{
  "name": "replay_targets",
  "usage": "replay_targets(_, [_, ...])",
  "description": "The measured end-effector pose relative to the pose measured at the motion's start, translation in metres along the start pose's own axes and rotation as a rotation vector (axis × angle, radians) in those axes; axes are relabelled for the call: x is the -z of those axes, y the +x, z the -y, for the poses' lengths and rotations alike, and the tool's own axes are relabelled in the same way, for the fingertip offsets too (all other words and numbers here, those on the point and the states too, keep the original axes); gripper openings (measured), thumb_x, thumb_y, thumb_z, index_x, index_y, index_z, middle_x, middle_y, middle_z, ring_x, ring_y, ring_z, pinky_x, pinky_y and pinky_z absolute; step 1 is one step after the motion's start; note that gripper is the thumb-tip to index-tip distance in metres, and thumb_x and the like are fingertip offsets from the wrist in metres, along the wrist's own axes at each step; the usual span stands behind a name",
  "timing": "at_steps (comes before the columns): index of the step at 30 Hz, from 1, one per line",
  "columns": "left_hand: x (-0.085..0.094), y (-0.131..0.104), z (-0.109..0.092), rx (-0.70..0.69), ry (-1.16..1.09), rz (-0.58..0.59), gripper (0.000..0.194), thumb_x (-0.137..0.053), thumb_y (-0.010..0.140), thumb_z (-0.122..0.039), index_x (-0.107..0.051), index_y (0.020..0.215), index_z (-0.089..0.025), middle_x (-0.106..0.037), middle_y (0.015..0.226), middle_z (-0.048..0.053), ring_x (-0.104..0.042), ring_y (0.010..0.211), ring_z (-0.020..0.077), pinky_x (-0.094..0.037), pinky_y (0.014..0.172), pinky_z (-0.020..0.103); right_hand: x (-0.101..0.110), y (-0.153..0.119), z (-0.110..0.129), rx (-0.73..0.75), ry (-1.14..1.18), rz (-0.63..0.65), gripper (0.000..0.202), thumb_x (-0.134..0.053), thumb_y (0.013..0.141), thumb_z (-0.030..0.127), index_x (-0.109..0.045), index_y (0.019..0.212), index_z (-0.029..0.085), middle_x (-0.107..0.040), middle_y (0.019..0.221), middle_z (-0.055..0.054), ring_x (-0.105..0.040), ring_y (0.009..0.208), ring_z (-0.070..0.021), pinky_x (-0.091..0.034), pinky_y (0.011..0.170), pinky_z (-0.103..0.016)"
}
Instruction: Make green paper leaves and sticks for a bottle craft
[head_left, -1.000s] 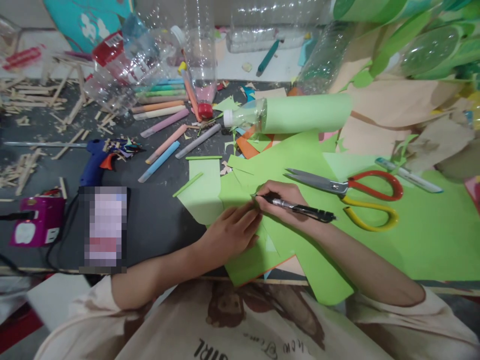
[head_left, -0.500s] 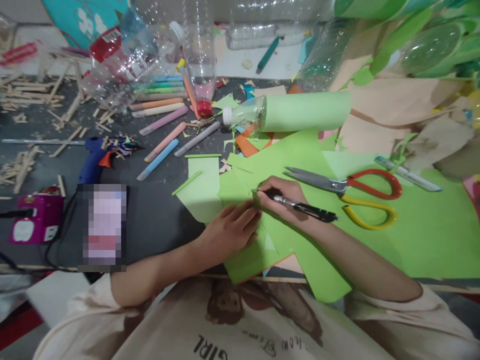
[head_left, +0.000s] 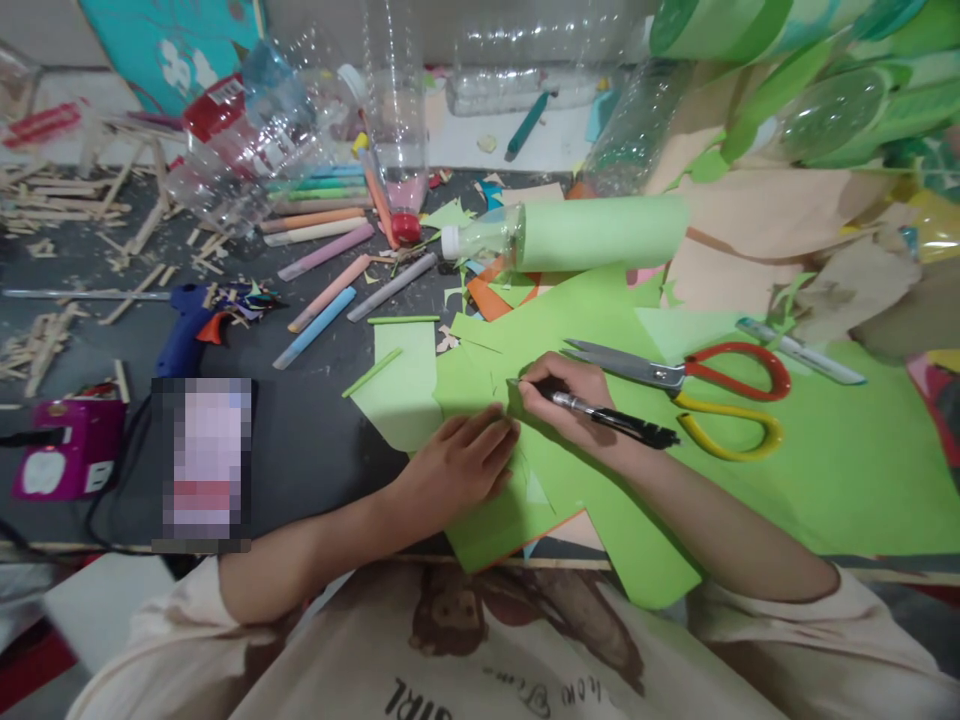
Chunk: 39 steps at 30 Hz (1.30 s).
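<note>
My right hand (head_left: 568,393) is closed around a black pen (head_left: 615,420), its tip at the bright green paper (head_left: 555,480). Thin dark lines show on that paper near the tip. My left hand (head_left: 466,455) lies flat on the same sheet, fingers stretched toward the pen. Scissors (head_left: 660,373) with one red and one yellow handle rest on the green paper, just beyond my right hand. Left of the drawing spot is a pale green paper piece (head_left: 401,385) with thin green strips on it. A bottle wrapped in pale green paper (head_left: 604,232) lies farther back.
On the left are a blue glue gun (head_left: 184,325), a magenta box (head_left: 69,448), a blurred-out phone (head_left: 202,460) and scattered wooden sticks (head_left: 60,190). Coloured pens (head_left: 315,328) lie mid-table. Clear plastic bottles (head_left: 397,120) stand behind; a cutter (head_left: 802,352) lies right of the scissors.
The view has shifted slightly, so the table things appear a little lower and farther left. The pen has moved slightly over the paper; my left hand keeps its place on the sheet.
</note>
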<state>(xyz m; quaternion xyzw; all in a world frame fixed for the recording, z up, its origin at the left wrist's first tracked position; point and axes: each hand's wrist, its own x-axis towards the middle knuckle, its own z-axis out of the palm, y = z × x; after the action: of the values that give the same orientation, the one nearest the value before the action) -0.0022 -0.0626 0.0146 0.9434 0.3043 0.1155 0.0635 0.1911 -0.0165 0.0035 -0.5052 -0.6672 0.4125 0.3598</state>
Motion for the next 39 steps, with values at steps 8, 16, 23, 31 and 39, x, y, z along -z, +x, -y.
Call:
replay_targets(8, [-0.0005,-0.0003,0.0003,-0.008,0.002,0.003,0.027,-0.050,0.098,-0.021,-0.062,0.119,-0.007,-0.071,0.117,0.014,-0.063,0.122,0.0254,-0.053,0.091,0.034,0.0013,-0.0004,-0.0005,0.079,-0.039,0.131,0.016,-0.059,0.084,0.026,-0.058,0.070,0.021,-0.062,0.064,0.002,-0.055,0.058,-0.0117,-0.040,0.055,-0.024])
replay_targets(16, [0.0008,0.0005,0.0007,-0.009,0.019,-0.007,0.025,-0.049,0.099,-0.020,-0.064,0.116,-0.009,-0.072,0.114,0.012,-0.064,0.120,0.0239,-0.053,0.090,0.033,0.0014,-0.0009,0.0018,0.009,-0.009,0.057,0.016,-0.059,0.083,0.027,-0.057,0.067,0.022,-0.061,0.060,0.003,-0.053,0.054,-0.0120,-0.039,0.052,-0.024])
replay_targets(23, [0.0012,0.0022,0.0011,-0.013,0.026,-0.050,0.026,-0.045,0.100,-0.019,-0.064,0.114,-0.008,-0.074,0.111,0.010,-0.067,0.116,0.0226,-0.053,0.088,0.032,0.0004,-0.0010,0.0001,0.055,-0.061,0.023,0.017,-0.057,0.083,0.023,-0.054,0.066,0.022,-0.059,0.060,0.003,-0.052,0.054,-0.0114,-0.039,0.053,-0.023])
replay_targets(31, [0.0001,0.0008,0.0005,-0.005,0.034,-0.033,0.026,-0.046,0.100,-0.019,-0.064,0.115,-0.010,-0.074,0.113,0.011,-0.066,0.118,0.0225,-0.053,0.089,0.032,0.0014,-0.0002,0.0036,0.026,-0.042,0.067,0.014,-0.058,0.081,0.025,-0.056,0.068,0.021,-0.061,0.061,0.002,-0.053,0.054,-0.0112,-0.039,0.052,-0.023])
replay_targets(39, [0.0000,0.0007,0.0019,-0.008,0.021,-0.028,0.026,-0.047,0.099,-0.021,-0.064,0.115,-0.009,-0.074,0.112,0.011,-0.066,0.117,0.0226,-0.053,0.088,0.033,0.0003,0.0005,0.0037,-0.010,-0.034,-0.051,0.015,-0.057,0.076,0.020,-0.052,0.063,0.021,-0.056,0.056,0.005,-0.050,0.051,-0.0101,-0.037,0.051,-0.022])
